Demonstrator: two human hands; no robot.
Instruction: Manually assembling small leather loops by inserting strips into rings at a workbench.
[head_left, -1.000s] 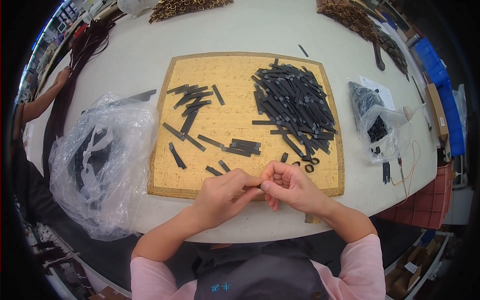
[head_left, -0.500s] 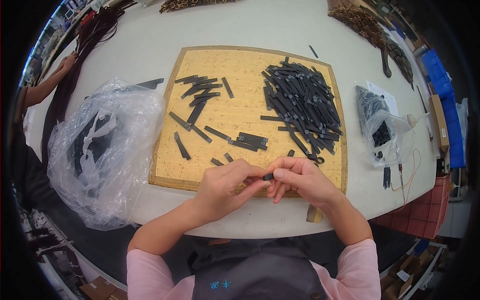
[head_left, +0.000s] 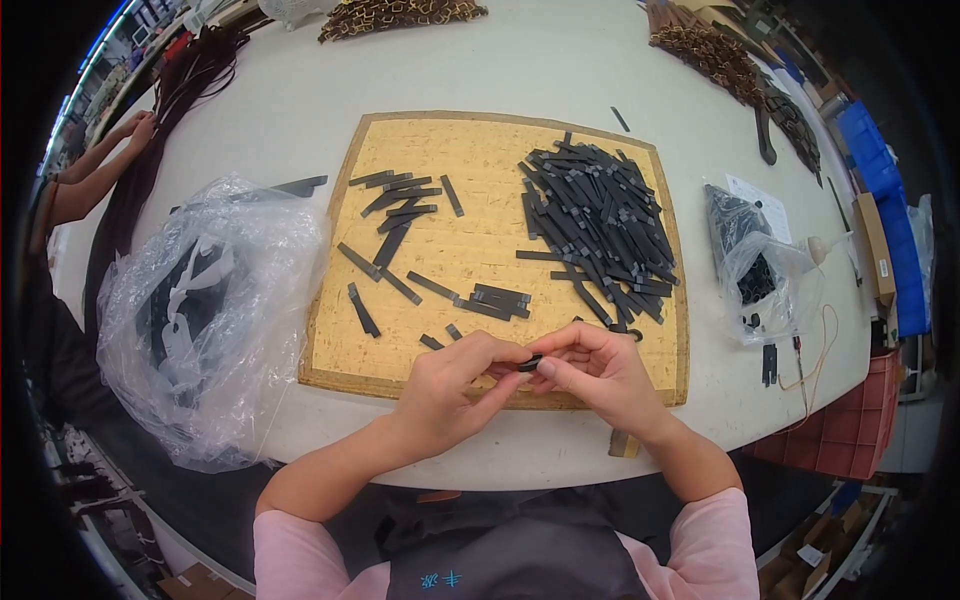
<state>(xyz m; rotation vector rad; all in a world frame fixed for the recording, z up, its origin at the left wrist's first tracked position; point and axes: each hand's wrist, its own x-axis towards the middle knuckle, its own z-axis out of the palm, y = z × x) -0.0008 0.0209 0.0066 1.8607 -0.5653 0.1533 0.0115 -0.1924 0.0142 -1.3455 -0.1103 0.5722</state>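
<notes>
Between the fingertips of my left hand [head_left: 452,388] and my right hand [head_left: 600,372] is a small black strip [head_left: 530,363], pinched from both sides and mostly covered by the fingers. Both hands hover over the near edge of a yellow board [head_left: 430,345]. On the board's right half lies a heap of black strips [head_left: 600,215], many with a greyish end. Loose black strips [head_left: 405,195] are scattered on the left half, and a small stack [head_left: 495,300] sits just beyond my hands. A black ring-like piece [head_left: 634,333] shows partly beside my right hand.
A clear plastic bag [head_left: 215,330] with dark contents stands left of the board. Another bag of black pieces [head_left: 745,250] lies right, near an orange cord [head_left: 825,350]. Brown chain-like bundles [head_left: 400,15] lie at the back. Another person's hands [head_left: 135,130] hold dark strands at far left.
The black strip has turned slightly between my fingers, and my right fingers have closed in around it. The board and table sit a little lower in view.
</notes>
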